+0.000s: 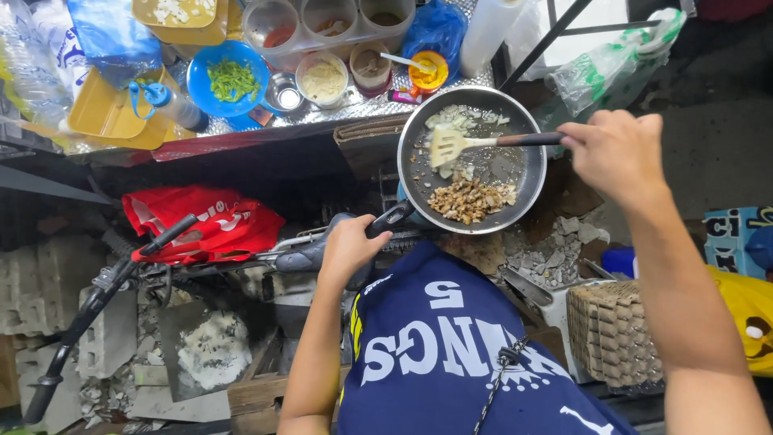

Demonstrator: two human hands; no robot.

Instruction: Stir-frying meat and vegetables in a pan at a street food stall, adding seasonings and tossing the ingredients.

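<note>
The left hand (348, 246) is closed around the dark handle (392, 217) of a round frying pan (527, 173); the right hand (618, 153) is closed on the dark grip of a pale slotted spatula (448, 146), and its blade lies inside the pan, in the far left part. In the pan, chopped brown pieces (469, 199) are gathered at the near rim; pale chopped onion (460, 119) lies at the far rim. The pan is just beside the near right corner of a foil-covered surface (354, 109). On this surface stand a blue bowl with green slices (230, 79), a cup of beige powder (323, 80), and a small orange cup (427, 71) close to the pan.
</note>
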